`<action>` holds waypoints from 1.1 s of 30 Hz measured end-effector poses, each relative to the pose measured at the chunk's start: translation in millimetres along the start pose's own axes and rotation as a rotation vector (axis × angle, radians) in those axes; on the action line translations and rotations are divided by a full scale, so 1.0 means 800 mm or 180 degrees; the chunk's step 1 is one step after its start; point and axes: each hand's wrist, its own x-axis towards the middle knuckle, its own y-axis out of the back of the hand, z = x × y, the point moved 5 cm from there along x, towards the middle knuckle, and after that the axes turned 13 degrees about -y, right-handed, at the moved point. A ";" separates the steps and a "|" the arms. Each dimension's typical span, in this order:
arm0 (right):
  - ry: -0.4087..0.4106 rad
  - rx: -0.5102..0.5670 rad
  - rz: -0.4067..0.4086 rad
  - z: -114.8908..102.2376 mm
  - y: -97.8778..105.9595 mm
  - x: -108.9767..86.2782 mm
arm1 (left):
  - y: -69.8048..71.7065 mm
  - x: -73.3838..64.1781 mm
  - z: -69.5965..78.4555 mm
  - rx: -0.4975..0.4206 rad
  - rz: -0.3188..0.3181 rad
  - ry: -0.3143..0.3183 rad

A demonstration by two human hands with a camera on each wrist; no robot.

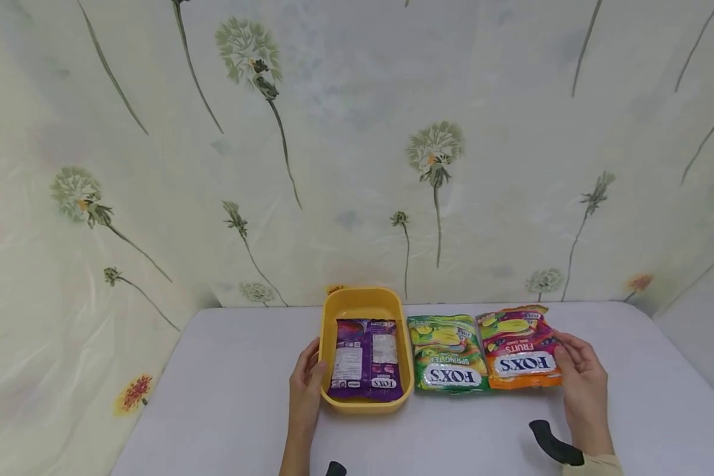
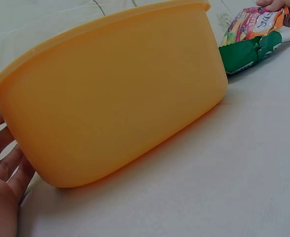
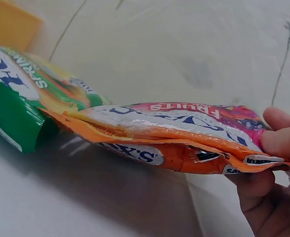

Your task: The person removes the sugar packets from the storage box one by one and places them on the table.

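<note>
At the R end of the row on the worktop [image 1: 232, 396] is the orange bag [image 1: 523, 354], w/ the green bag [image 1: 446, 357] just L of it, then the tub [image 1: 369, 408] w/ the purple bag [image 1: 365, 363] lying inside. R hand [image 1: 586, 380] pinches the orange bag by its R edge, thumb on top, fingers underneath. That side looks raised, w/ shadow below; the L corner meets the green bag, can't tell if touching or overlapping. L hand [image 1: 305, 380] holds the tub's L side, thumb at the rim, other fingers spread agst the outer wall.

To handle it well, I'd say: take a bit more of the bag than the edge, as a loose filling would prob. sag away from the pinch. Raise the L corner clear of the green bag before any sideways move, else it could drag that along. Go easy on the seam; edge grip may twist it. Light, steady hold on the tub, so it doesn't skid.

Orange bag's looks: glossy, creased pack, orange along the near edge, pink/purple above, fruit pics, big blue FOX'S on a pale oval, "FRUITS" lettering, all upside down in the head view. Near seam is wavy, crumpled by the fingers.
</note>
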 end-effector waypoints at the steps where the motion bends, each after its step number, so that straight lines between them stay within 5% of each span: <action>1: -0.0022 -0.0036 0.0006 0.003 0.000 0.003 | 0.000 0.000 0.000 0.0006 0.0005 -0.0004; 11: 0.0046 -0.0509 0.0127 0.010 0.002 0.014 | -0.001 0.001 0.002 0.0056 -0.0025 -0.0082; 24: 0.0272 -0.1938 0.0369 0.010 0.002 0.015 | -0.002 -0.002 -0.002 0.0036 -0.0038 -0.0005; 33: 0.0607 -0.1979 0.0400 0.009 -0.004 0.014 | 0.001 0.001 0.000 0.0011 -0.0030 -0.0003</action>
